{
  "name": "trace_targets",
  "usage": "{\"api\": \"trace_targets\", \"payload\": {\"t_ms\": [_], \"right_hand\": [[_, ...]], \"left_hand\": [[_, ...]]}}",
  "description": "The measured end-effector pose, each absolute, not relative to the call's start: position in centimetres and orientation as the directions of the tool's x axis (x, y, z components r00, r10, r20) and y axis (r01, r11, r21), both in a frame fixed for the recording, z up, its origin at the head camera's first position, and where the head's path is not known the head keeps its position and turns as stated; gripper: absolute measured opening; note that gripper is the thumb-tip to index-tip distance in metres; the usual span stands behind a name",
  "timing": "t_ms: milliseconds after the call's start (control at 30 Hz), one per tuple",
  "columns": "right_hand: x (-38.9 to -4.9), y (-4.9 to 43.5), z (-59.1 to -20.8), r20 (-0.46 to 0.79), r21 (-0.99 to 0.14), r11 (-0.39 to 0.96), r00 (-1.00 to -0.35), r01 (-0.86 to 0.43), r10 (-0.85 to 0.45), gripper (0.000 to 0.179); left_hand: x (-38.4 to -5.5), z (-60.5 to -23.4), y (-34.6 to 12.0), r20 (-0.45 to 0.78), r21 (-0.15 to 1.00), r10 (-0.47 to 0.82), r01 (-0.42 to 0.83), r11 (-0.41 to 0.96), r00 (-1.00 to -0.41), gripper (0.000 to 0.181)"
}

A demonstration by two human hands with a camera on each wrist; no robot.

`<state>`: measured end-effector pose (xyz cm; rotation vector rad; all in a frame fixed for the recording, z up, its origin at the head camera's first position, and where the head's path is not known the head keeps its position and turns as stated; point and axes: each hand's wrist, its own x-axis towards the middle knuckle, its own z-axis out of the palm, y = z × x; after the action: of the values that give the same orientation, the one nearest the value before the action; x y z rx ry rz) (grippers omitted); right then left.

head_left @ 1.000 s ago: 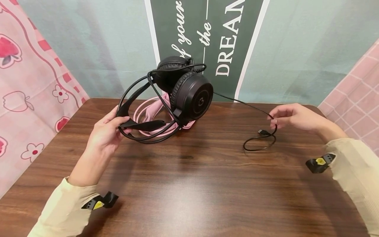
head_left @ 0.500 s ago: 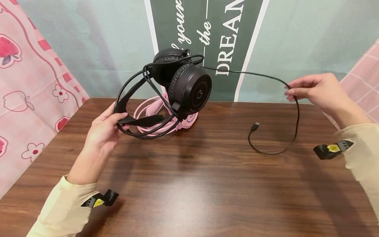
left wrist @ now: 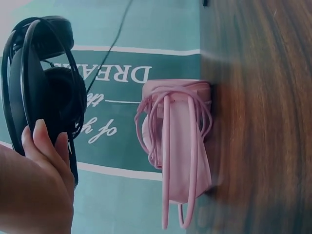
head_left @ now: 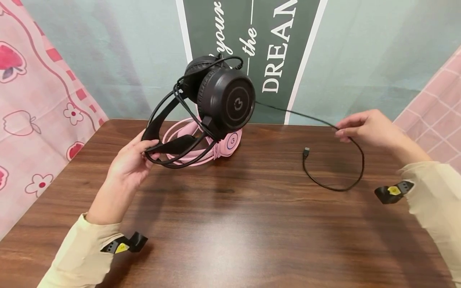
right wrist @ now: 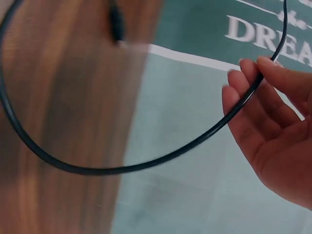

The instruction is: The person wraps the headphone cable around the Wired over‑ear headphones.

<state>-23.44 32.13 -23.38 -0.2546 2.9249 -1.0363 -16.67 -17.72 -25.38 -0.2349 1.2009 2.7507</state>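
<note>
My left hand (head_left: 131, 160) grips the headband of a black over-ear headset (head_left: 227, 102), holding it tilted above the table with its ear cups toward the back. Loops of its cable wrap round the band and cups. Off to the right, my right hand (head_left: 363, 130) pinches the headset's black cable (right wrist: 165, 158) between thumb and forefinger. From there the cable's tail curves down in a loop and ends in a USB plug (head_left: 306, 152). Behind and below the black headset stands a pink headset (left wrist: 180, 146), partly hidden in the head view, with its own pink cable wound round it.
The dark wood table (head_left: 230, 224) meets a pale green cloth backdrop (head_left: 360, 60) with a dark lettered panel at its back edge. Pink patterned cloth (head_left: 47, 120) hangs at the left, and pink tiled cloth (head_left: 435, 116) at the right.
My right hand moved right and up with the cable, then back down and a little left. The cable's loop has widened. The black headset rose slightly and turned, showing more of the pink one.
</note>
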Motion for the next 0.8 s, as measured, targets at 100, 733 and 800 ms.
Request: {"api": "trace_targets", "payload": {"t_ms": [100, 733, 800], "right_hand": [[-23.3, 31.8, -25.0, -0.014, -0.623, 0.76, -0.969, -0.186, -0.248, 0.019], [-21.8, 28.1, -26.9, 0.181, -0.643, 0.443, -0.686, -0.624, -0.705, 0.02], [-21.5, 27.3, -26.4, 0.206, -0.648, 0.382, -0.635, -0.659, -0.745, 0.023]], "left_hand": [[-16.7, -25.4, -17.7, -0.191, 0.701, 0.067, -0.184, -0.689, -0.979, 0.029], [-16.8, -25.7, -15.6, -0.273, 0.717, -0.242, -0.029, -0.696, -0.931, 0.047], [-16.8, -25.7, -15.2, -0.254, 0.732, -0.254, -0.014, -0.681, -0.933, 0.046]]}}
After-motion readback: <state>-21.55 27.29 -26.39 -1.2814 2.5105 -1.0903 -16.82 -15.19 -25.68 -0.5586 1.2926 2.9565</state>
